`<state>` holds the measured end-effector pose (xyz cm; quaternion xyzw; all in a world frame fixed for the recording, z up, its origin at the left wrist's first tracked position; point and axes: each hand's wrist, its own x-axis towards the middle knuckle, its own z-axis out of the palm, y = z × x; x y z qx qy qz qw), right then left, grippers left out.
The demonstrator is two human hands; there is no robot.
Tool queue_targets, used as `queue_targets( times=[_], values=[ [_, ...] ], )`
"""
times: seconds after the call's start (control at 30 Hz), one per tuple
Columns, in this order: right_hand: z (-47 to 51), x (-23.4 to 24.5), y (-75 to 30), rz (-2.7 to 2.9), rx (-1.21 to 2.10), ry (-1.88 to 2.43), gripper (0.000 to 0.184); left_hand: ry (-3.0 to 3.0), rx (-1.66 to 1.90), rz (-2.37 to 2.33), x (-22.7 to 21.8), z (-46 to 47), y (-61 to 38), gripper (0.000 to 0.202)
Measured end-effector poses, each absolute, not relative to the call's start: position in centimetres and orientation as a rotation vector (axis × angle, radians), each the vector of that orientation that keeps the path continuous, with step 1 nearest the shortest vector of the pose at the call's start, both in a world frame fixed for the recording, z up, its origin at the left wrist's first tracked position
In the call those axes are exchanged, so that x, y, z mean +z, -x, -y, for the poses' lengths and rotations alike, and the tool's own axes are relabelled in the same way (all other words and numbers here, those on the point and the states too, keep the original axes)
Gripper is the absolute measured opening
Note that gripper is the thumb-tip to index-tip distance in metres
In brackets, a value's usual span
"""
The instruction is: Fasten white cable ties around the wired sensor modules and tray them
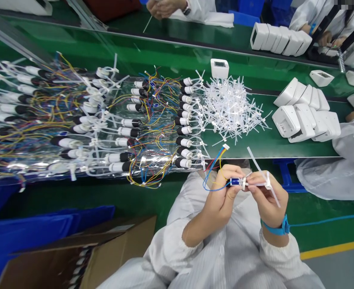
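My left hand (221,196) is closed on a small solenoid valve (235,182), a blue coil in a metal frame with a white end. Blue, yellow and red wires (213,161) run from it over the fingers to a white plug (225,147) at the table's edge. In front of my body, my right hand (270,198) pinches thin white tubing with a branching connector (268,181). One tube end meets the valve's white end between my fingertips; fingers partly hide the joint. Loose tube arms stick out above and below the right fingers.
Beyond my hands lies a pile of white tube connectors (227,104). To the left, several wired white-and-black pumps (184,120) lie in rows on clear plastic. White device housings (304,116) stand at right, near a co-worker's sleeve (352,140). A cardboard box (119,249) sits below left.
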<state>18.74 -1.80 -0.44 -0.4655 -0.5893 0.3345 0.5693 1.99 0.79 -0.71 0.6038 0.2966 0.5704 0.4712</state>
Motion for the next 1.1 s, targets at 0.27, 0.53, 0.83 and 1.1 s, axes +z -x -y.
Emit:
queue_targets(
  times=[0.27,0.53,0.83,1.1],
  values=[
    [2.0,-0.4,-18.4,1.441,0.632,1.067,0.020,-1.427,1.406,-0.727,-0.6,-0.2,-2.3,0.017],
    [2.1,-0.3,-18.4,1.452,0.601,1.097,0.015,-1.532,1.403,-0.760,-0.8,-0.2,-2.1,0.018],
    [1.4,-1.7,-18.7,1.381,0.754,1.185,0.010,-1.403,1.351,-0.796,-1.9,-0.6,-2.7,0.015],
    [1.2,-2.7,-18.2,1.184,0.940,1.057,0.005,-1.301,1.326,-0.847,-1.9,-0.7,-2.7,0.017]
  ],
)
